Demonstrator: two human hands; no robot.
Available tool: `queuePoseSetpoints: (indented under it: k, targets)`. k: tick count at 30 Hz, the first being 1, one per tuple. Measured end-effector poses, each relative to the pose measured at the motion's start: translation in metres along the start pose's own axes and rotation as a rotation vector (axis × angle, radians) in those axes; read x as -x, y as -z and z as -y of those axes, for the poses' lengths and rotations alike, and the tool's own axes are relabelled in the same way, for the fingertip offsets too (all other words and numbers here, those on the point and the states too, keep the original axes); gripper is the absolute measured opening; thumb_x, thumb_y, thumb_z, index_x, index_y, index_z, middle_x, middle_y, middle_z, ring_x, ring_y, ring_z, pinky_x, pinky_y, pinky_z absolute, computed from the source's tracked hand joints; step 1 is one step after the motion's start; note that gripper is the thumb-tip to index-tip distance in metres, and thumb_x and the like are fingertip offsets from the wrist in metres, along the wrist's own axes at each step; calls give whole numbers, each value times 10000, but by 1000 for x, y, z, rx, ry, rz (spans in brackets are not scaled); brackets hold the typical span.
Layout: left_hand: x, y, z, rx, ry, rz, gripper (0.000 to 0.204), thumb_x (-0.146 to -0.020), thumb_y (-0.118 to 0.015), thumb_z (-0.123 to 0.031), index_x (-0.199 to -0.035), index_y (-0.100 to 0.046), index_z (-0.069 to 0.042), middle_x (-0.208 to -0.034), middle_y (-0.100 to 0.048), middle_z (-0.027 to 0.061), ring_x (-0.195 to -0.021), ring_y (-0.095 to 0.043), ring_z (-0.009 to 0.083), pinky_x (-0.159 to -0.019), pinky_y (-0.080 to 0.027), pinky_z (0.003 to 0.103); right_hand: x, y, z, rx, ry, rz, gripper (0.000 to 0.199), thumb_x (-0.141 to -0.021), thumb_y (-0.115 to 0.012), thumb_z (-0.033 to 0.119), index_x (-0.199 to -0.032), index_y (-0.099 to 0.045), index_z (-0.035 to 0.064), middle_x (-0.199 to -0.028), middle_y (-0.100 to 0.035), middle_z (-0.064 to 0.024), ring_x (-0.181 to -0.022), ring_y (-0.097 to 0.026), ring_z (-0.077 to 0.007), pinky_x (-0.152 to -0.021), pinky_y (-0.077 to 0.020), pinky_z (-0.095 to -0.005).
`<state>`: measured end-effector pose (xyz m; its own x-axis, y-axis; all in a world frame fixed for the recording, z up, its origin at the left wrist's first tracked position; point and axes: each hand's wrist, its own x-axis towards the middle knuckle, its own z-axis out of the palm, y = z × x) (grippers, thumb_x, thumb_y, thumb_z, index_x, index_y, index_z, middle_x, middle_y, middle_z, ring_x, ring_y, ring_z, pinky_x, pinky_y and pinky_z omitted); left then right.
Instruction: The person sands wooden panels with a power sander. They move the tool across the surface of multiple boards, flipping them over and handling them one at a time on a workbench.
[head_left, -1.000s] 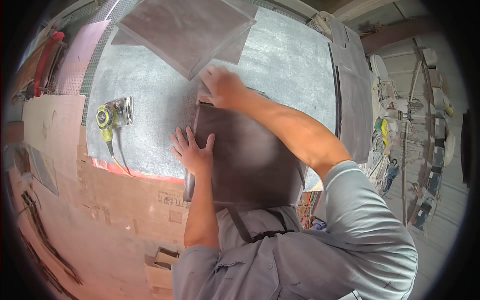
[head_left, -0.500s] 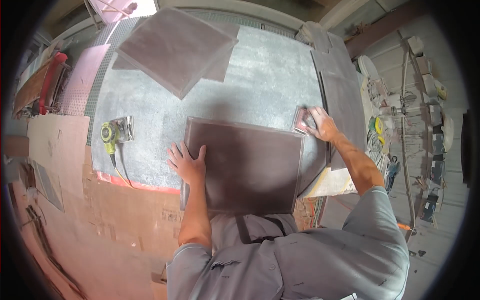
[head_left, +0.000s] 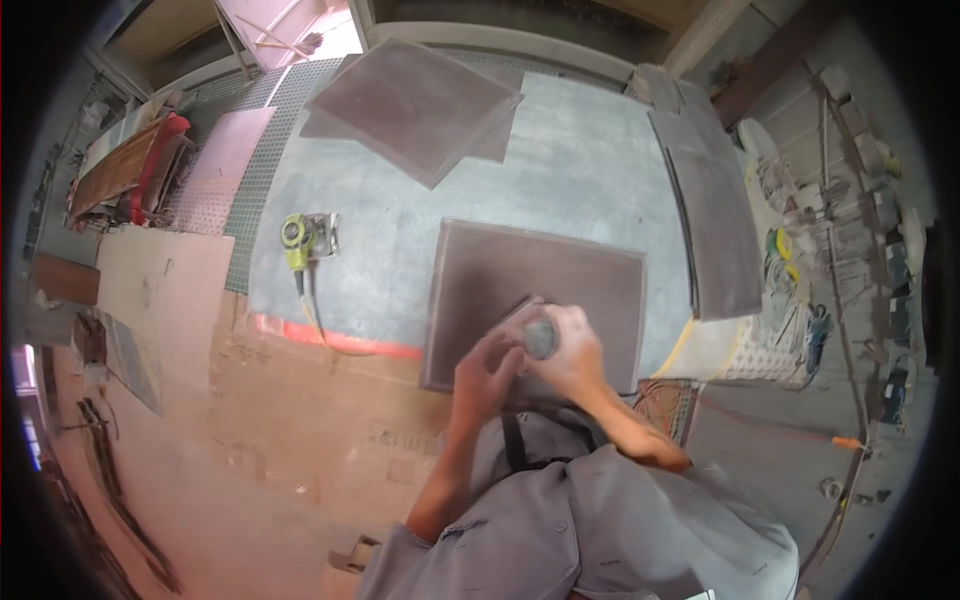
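While we look down from the head camera, we see both hands meeting over the near edge of a dark square panel [head_left: 535, 300] that lies flat on the grey worktable [head_left: 570, 170]. Our right hand [head_left: 572, 348] curls its fingers [head_left: 560, 325] closed around a small greyish sanding block [head_left: 538, 335], of which only a rounded patch shows between the knuckles; the picture is soft here, so we take it for a block or pad and cannot name it more surely. Our left hand [head_left: 487, 372] comes up beside it with fingers half bent, their tips touching the block and the right hand, not wrapped fully around anything. Both hands rest near the panel's lower middle, just above the table's front edge. To the left on the table, well apart from the hands, lies a yellow-green power sander [head_left: 305, 238] with its cord trailing toward the edge. Further back sits a stack of similar dark panels [head_left: 420, 105], set askew, and more panels [head_left: 715, 220] lie along the right side of the table.
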<state>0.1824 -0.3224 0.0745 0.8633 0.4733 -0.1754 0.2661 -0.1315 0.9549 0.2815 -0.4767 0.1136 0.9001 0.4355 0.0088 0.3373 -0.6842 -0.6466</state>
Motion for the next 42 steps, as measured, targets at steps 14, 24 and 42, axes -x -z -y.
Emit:
queuePoseSetpoints:
  k: [14,24,42]
  targets:
    - [13,152,76,-560,-140,-341,840,-721,-825,-113,-1517,-563,-55,-1291,-593,226,-1253,-578,455,-1081,-491,520,-12,-115,-27,78,305,182,694,-863,-843,363,-1459,-669,52,-1587,-533,-285,-1509,-462,-492,-1244,-383,-616]
    - [-57,117,78,-856,-167,-118,864,-752,-798,-230,-1552,-533,-36,-1319,-567,271,-1242,-561,486,-1063,-492,554,-27,-114,-132,544,-128,-14,1036,-965,-628,750,-1725,-352,103,-1806,-257,-158,-1681,-140,-400,-1309,-81,-698]
    - [-171,98,66,-960,-296,-119,755,-801,-844,-306,-1462,-588,-49,-1240,-617,252,-1140,-640,482,-969,-539,544,-28,-109,-141,378,-109,-142,997,-892,-715,716,-1634,-505,85,-1740,-374,-172,-1642,-251,-410,-1300,-127,-706]
